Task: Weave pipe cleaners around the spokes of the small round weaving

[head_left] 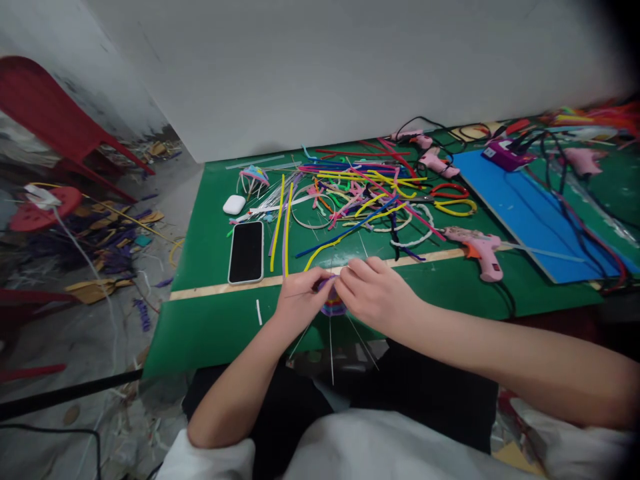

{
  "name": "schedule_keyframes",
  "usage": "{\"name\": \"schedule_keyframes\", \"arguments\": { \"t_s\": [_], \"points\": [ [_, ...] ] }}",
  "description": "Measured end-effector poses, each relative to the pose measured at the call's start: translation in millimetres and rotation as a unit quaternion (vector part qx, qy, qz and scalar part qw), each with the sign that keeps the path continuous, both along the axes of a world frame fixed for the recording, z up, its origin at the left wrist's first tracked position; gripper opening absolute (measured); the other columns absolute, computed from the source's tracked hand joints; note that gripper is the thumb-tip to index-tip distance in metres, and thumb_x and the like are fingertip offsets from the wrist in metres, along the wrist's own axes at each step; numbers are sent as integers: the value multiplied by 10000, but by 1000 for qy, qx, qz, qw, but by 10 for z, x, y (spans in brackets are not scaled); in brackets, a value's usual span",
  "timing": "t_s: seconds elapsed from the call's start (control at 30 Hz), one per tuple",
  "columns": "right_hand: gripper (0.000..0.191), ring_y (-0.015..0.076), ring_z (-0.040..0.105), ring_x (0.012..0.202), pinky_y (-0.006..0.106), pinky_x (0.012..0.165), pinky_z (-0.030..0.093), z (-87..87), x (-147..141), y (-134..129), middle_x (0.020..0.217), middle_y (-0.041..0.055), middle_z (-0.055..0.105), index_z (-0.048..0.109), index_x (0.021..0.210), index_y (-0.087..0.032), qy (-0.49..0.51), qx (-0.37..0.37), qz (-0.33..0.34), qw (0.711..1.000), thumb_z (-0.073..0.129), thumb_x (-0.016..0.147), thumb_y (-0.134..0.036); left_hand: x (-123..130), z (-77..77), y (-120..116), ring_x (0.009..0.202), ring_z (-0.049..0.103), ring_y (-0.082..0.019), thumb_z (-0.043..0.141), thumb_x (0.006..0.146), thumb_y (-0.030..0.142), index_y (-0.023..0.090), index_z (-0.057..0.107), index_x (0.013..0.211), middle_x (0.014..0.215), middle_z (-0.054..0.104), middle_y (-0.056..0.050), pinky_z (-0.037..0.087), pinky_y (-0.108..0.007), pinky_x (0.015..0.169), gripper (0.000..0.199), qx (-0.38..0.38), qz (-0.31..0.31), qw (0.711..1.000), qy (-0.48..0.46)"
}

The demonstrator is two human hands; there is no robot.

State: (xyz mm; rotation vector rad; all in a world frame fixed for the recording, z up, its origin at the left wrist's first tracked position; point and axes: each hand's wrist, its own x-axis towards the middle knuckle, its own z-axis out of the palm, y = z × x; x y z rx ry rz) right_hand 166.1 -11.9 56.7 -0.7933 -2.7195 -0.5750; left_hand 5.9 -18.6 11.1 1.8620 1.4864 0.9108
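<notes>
Close to the table's near edge, my left hand (303, 293) pinches the rim of a small round piece wound from coloured pipe cleaners (333, 308), with purple, red and yellow bands. Thin wire spokes (331, 353) fan out from it toward my lap. My right hand (375, 293) is closed at the right side of the same piece, fingertips pressed together near my left thumb. Much of the piece is hidden by my fingers. Just beyond my hands lies a yellow pipe cleaner (325, 248), and past it a tangled pile of coloured pipe cleaners (350, 193).
On the green tabletop (210, 327) are a phone (247, 252), a white earphone case (234, 205), scissors (453, 200) and a small umbrella-shaped piece (255, 177). A pink glue gun (477, 250) lies at right beside a blue board (520, 213). A red chair (45, 107) stands left.
</notes>
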Motion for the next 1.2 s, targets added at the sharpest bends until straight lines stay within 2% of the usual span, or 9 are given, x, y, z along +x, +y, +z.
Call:
{"name": "schedule_keyframes", "arguments": {
  "t_s": [0.13,0.23,0.33,0.4,0.53,0.67,0.77,0.97,1.2],
  "points": [
    [230,208,444,727,337,632,237,101,29,62,626,68,565,614,686,-151,-7,-51,-27,998,451,841,-105,-16,-12,-1,689,610,-125,535,791,215,220,676,850,757,688,6,441,-211,644,153,20,-54,998,25],
    [169,212,497,760,322,611,247,225,48,132,662,67,616,633,685,-163,-62,-169,-96,979,519,805,-129,-25,-28,-12,698,614,-129,523,813,240,220,677,845,758,686,-1,438,-218,662,158,29,-108,993,48],
    [126,181,534,674,288,543,244,357,71,292,675,63,652,663,679,-175,-145,-351,-142,914,567,759,-175,-18,-12,-41,671,612,-121,516,829,250,222,684,857,758,692,-3,431,-214,636,172,21,-201,978,55],
    [114,135,514,572,255,505,261,403,102,441,640,23,642,672,691,-192,-147,-485,-103,856,575,742,-225,-14,18,-62,702,628,-121,524,829,252,223,687,896,811,705,-11,448,-206,646,179,-1,-240,971,11],
    [176,100,503,569,213,517,330,337,211,650,626,-9,604,652,734,-163,-46,-643,-18,764,537,777,-290,-34,79,-71,713,642,-133,591,788,286,186,694,841,802,706,-35,492,-208,648,153,-40,-174,978,-104],
    [242,103,504,599,215,544,366,165,308,523,674,0,603,631,773,-146,137,-610,-64,777,522,807,-359,-53,84,-35,639,635,-134,662,713,297,156,666,759,727,689,-35,516,-215,584,148,-77,-34,973,-216],
    [219,126,558,694,231,637,415,35,323,294,729,27,630,624,746,-148,268,-505,-91,816,513,834,-316,-42,57,-12,609,626,-130,681,690,306,151,651,735,682,673,-25,522,-218,565,164,-99,13,957,-272],
    [192,144,598,739,269,710,443,-111,323,48,768,52,685,658,832,-160,308,-334,-43,890,501,871,-262,-18,5,-10,630,617,-117,670,714,304,157,655,754,709,667,-18,510,-203,575,152,-89,23,959,-269],
    [212,149,620,930,283,832,469,-155,371,51,1006,51,696,645,1029,-188,302,-376,-7,876,538,856,-247,-28,12,-10,681,616,-120,630,757,289,158,652,817,772,666,-26,507,-199,617,146,-81,8,964,-255]
  ]
}}
